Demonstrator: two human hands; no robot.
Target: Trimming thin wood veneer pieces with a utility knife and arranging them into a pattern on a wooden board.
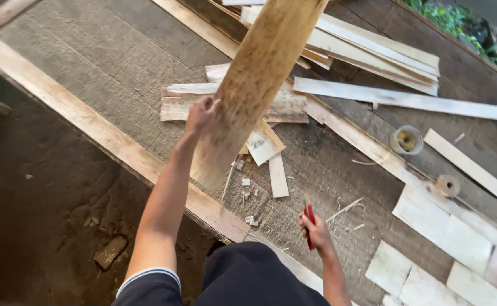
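Gripping a plank [254,85], left-hand fingers [203,110] curl; right-hand fingers [315,226] pinch a red tool [310,222].

Weathered plank floor [118,51]; dirt ground [39,209] beside; greenery [447,17] beyond

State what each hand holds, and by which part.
The left hand grips the long wooden plank by its edge, near the lower end. The right hand holds a red tool; which part is hidden.

Two bare hands: left hand [201,113], right hand [315,229]; one large raised brown wooden plank [254,85]; one red pencil [310,225]; two small round tape rolls, right of centre [406,140].
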